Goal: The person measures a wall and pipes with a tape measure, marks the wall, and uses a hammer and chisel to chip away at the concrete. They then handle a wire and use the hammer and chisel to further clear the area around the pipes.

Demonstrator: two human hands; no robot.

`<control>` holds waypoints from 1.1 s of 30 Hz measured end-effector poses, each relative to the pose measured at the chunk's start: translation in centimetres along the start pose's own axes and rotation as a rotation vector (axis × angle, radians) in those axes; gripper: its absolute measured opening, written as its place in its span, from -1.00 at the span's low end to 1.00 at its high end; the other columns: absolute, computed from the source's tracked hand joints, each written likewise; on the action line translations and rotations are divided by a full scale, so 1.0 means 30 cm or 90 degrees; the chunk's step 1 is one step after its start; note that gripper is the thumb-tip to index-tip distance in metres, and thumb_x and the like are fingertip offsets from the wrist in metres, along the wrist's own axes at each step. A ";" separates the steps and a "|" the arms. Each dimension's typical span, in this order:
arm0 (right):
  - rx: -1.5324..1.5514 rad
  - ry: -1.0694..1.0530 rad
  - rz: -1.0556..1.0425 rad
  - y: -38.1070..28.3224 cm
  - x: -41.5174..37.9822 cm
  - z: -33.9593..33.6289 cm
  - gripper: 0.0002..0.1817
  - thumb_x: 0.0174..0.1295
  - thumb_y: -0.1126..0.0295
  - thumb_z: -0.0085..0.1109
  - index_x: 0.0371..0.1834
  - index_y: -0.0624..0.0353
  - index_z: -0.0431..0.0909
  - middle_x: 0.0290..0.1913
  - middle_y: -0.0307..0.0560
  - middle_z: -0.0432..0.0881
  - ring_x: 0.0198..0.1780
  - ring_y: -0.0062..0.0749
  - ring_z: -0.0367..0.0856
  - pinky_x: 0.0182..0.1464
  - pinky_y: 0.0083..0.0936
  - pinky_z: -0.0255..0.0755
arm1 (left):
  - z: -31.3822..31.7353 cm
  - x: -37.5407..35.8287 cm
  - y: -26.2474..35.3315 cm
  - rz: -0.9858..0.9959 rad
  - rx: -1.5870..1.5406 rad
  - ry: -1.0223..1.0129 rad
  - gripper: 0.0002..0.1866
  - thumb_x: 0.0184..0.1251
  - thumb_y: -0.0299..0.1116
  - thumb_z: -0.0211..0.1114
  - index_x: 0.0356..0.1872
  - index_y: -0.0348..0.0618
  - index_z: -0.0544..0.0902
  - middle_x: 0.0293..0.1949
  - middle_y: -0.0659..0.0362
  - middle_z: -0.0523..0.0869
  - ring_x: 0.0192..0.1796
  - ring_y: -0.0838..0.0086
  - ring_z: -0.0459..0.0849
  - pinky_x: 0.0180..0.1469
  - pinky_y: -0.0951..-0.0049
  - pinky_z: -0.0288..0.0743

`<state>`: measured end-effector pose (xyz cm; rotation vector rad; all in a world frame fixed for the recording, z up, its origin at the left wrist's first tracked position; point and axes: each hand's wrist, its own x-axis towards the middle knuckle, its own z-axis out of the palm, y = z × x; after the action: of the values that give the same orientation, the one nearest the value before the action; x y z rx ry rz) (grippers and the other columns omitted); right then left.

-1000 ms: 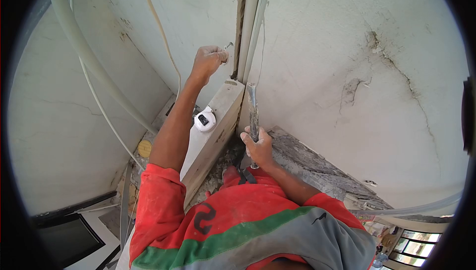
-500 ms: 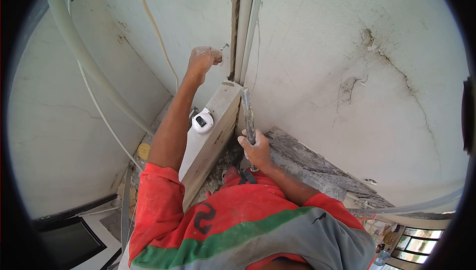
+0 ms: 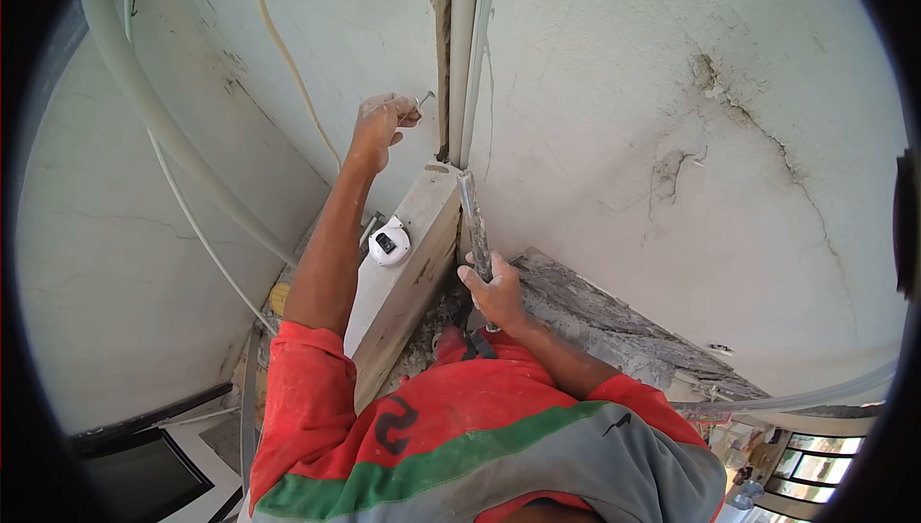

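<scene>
My left hand (image 3: 386, 125) is raised near the wall corner, its fingers closed on a small nail (image 3: 425, 99) whose head end sticks out toward the wall groove. Below it, my right hand (image 3: 494, 291) is wrapped round a grey metal bar (image 3: 474, 211), held nearly upright with its shiny top end near the foot of the pipes. A white round device with a dark window (image 3: 389, 243) rests on the pale ledge (image 3: 398, 283) between my arms.
White vertical pipes (image 3: 465, 53) run up the corner beside a rough groove. A cream cable (image 3: 280, 43) and a thick pale hose (image 3: 158, 106) hang at the left. The right wall (image 3: 614, 72) is cracked. A dark-screened panel (image 3: 144, 475) is at lower left, broken masonry (image 3: 614, 321) at right.
My left hand has shifted slightly and turned, and more of the nail shows. My right hand keeps its hold on the bar. The whole view has moved a little.
</scene>
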<state>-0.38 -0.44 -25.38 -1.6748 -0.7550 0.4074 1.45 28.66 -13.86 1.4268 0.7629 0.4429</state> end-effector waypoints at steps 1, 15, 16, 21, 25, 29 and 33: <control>0.015 -0.004 0.022 0.006 0.001 0.001 -0.64 0.28 0.24 0.31 -0.07 0.31 0.50 -0.56 -0.38 0.44 -0.62 -0.76 0.33 -0.56 -0.65 0.25 | 0.007 -0.004 0.011 0.005 0.002 0.013 -0.83 0.22 -0.20 0.26 -0.41 -0.05 0.62 -0.37 0.28 0.66 -0.20 0.51 0.59 -0.12 0.29 0.29; -0.043 0.040 -0.163 0.023 0.039 0.006 -0.68 0.26 0.25 0.31 -0.13 0.29 0.54 -0.58 -0.30 0.48 -0.61 -0.69 0.38 -0.53 -0.59 0.32 | -0.008 -0.007 -0.022 0.080 0.095 -0.024 -0.74 0.26 -0.07 0.24 -0.37 -0.02 0.65 -0.36 0.28 0.68 -0.11 0.44 0.64 -0.05 0.13 0.30; 0.002 0.012 -0.091 -0.010 0.057 0.005 -0.69 0.26 0.25 0.31 -0.16 0.28 0.53 -0.58 -0.29 0.49 -0.60 -0.67 0.40 -0.52 -0.57 0.34 | -0.007 -0.009 -0.018 0.078 0.085 -0.018 -0.74 0.27 -0.07 0.24 -0.37 -0.03 0.65 -0.37 0.28 0.68 -0.12 0.45 0.63 -0.05 0.17 0.31; 0.099 -0.048 0.018 -0.145 0.223 0.005 -0.75 0.23 0.30 0.32 -0.29 0.26 0.50 -0.57 -0.26 0.54 -0.57 -0.57 0.47 -0.47 -0.52 0.39 | 0.023 -0.009 0.006 0.123 0.048 0.008 -0.76 0.31 -0.30 0.24 -0.45 -0.27 0.66 -0.46 0.19 0.66 -0.33 0.51 0.57 -0.15 0.47 0.44; 0.026 0.079 -0.204 -0.226 0.385 0.031 -0.75 0.21 0.33 0.33 -0.33 0.27 0.50 -0.56 -0.22 0.56 -0.54 -0.57 0.51 -0.44 -0.51 0.41 | 0.023 -0.019 0.012 0.144 0.053 0.001 -0.74 0.36 -0.30 0.23 -0.44 -0.28 0.66 -0.46 0.19 0.66 -0.33 0.53 0.55 -0.16 0.48 0.43; 0.070 0.130 -0.227 -0.266 0.560 0.106 -0.74 0.17 0.32 0.36 -0.33 0.30 0.54 -0.53 -0.15 0.59 -0.49 -0.52 0.55 -0.39 -0.47 0.43 | 0.012 -0.014 0.007 0.156 0.075 -0.019 -0.75 0.39 -0.31 0.24 -0.42 -0.27 0.66 -0.46 0.21 0.65 -0.35 0.55 0.51 -0.20 0.48 0.40; 0.027 0.196 -0.214 -0.235 0.672 0.174 -0.75 0.15 0.31 0.36 -0.32 0.29 0.60 -0.50 -0.07 0.64 -0.47 -0.44 0.58 -0.34 -0.42 0.46 | 0.002 0.012 -0.011 0.163 0.096 -0.018 -0.77 0.40 -0.34 0.23 -0.41 -0.27 0.66 -0.47 0.24 0.63 -0.37 0.58 0.47 -0.25 0.50 0.36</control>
<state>9.15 17.62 -17.26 -1.4898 -0.7715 -0.0701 1.69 28.80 -14.27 1.6778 0.6018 0.5700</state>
